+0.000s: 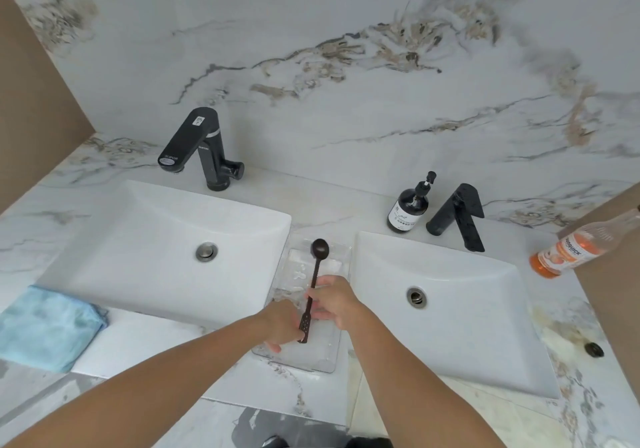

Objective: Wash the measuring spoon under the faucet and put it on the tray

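The clear tray is hard to make out: it is transparent, so mostly only its edges and some wet or white marks inside show, and both hands cover its middle part. It lies on the marble counter between the two sinks. The measuring spoon is dark, with its bowl pointing to the wall and its flat perforated end pointing to the person. It is above the tray; whether it already touches the tray, I cannot tell.

The right hand pinches the handle near its middle, with fingers closed around it. The left hand is at the lower end of the handle, fingers curled; it seems to touch the handle there, but a firm grasp is not clear.

Counted: one spoon, one tray, two white sinks, the left sink and the right sink, each with one drain. There are two black faucets, the left faucet and the right faucet. No water is visible from them. One dark soap bottle stands beside the right faucet. One blue cloth lies at the left, cut by the frame edge. One orange bottle at the right is partly cut off too. One small dark round object lies on the counter at the right; what it is, I cannot tell.
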Demonstrator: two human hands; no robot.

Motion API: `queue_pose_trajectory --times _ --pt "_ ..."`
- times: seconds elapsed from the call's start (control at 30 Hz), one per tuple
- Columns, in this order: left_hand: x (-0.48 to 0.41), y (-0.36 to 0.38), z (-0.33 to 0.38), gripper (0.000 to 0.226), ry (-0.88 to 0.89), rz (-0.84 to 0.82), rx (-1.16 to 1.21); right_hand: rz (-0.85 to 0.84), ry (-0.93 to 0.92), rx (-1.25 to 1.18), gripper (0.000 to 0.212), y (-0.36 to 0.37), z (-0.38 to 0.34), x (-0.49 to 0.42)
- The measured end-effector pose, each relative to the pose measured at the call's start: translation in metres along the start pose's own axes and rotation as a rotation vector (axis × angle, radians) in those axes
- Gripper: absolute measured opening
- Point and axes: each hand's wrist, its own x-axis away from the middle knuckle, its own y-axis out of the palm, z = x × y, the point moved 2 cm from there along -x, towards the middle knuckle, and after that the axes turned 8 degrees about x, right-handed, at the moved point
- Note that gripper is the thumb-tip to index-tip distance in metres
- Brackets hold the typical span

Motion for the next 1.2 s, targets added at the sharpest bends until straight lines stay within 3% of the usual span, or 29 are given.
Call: queue_pose_trajectory --times 0.2,0.5,0.63,0.9,1.0,1.07,1.13,1.2 --pt "-0.010 0.000 0.000 0.032 -0.079 0.005 0.000 -0.011 0.096 0.003 0.017 0.001 -0.004 -0.004" --pt "-0.012 0.007 0.001 0.020 -0.128 0.031 -0.096 -0.014 0.187 0.052 0.019 0.004 -0.005 -0.006" --pt "-0.010 0.011 0.002 0.036 -0.122 0.046 -0.181 -0.015 0.190 0.035 0.014 0.004 -0.005 -0.001" --pt "-0.008 0.015 0.003 0.032 -0.112 0.122 -0.284 -0.056 0.130 -0.020 0.018 -0.001 -0.003 0.005" --pt "-0.004 0.015 0.003 0.011 -0.089 0.144 -0.315 -0.037 0.124 -0.042 0.020 -0.003 -0.002 0.009" --pt "-0.005 0.012 0.002 0.026 -0.068 0.185 -0.286 -0.031 0.120 -0.059 0.018 -0.004 0.000 0.010" --pt "-0.005 0.013 0.000 0.037 -0.059 0.211 -0.288 -0.033 0.109 -0.057 0.038 -0.003 0.000 0.015" --pt "0.000 0.014 0.003 0.027 -0.089 0.214 -0.256 -0.047 0.118 -0.087 0.045 -0.004 0.000 0.022"
